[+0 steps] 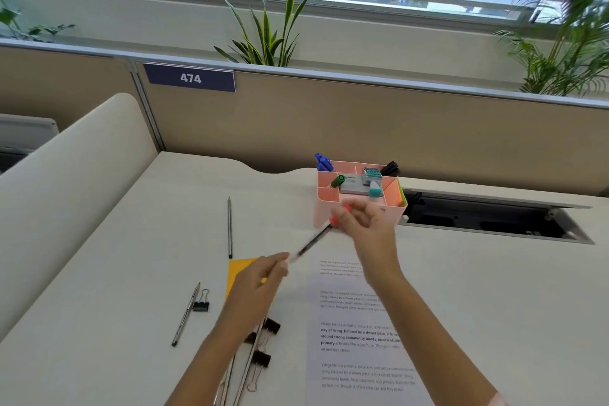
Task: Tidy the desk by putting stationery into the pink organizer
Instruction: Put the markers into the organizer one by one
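both the left hand and right hand pinch a slim black-and-clear pen, its long axis slanting up toward the pink plastic organizer just beyond the right hand.

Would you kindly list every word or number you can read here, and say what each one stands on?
"474": white digits on the dark blue sign fixed to the partition.
"Village life is a peaceful, close-knit...", "way of living. Defined by a slower pace", "around strong community bonds": printed sheet on the desk; its top paragraphs are too blurred to read.
Card in the pink organizer: print too small to read.
Teal-labelled box: unreadable.
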{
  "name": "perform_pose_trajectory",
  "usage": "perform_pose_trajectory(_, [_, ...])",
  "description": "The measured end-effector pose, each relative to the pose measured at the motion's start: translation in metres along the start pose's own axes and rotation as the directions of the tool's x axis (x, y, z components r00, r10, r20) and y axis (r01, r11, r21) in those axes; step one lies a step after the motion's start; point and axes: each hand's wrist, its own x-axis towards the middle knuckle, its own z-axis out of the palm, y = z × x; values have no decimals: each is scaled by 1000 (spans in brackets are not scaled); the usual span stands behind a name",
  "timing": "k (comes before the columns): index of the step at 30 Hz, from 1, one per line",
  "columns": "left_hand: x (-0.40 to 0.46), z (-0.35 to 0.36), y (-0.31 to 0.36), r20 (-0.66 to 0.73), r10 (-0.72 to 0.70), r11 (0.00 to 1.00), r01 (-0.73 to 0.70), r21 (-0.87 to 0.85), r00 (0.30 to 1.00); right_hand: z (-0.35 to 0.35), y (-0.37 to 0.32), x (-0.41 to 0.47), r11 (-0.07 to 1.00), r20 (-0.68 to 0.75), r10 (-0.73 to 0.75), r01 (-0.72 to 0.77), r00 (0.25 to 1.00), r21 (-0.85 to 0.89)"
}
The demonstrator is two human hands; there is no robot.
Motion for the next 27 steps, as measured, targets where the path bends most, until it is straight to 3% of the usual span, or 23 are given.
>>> perform_pose_trajectory(3, [-1,-40,-39,-153,71,960,-26,278,986,0,-18,27,950,-90,-277,258,957,-173])
perform_pose_trajectory(6, [-2,-77,-78,-267,69,874,71,482,961,2,-26,54,748,-95,-554,444,827,-493])
perform_pose_trajectory(9, [-3,-104,-108,-361,60,789,177,588,931,5,-20,82,566,11,-652,496,759,-658])
perform_pose_trajectory(15, [-8,-123,-133,-306,87,642,181,745,948,14,9,115,280,265,-558,479,787,-832])
perform_pose_trajectory(19, [-10,-123,-133,-296,90,657,166,735,951,19,19,121,119,328,-498,439,802,-891])
perform_pose_trajectory(24, [-13,-126,-134,-284,70,733,144,665,956,29,28,128,-41,276,-298,277,914,-960])
perform_pose_trajectory(27, [-18,-127,-132,-282,78,784,116,610,956,37,29,121,3,249,-343,266,906,-964])
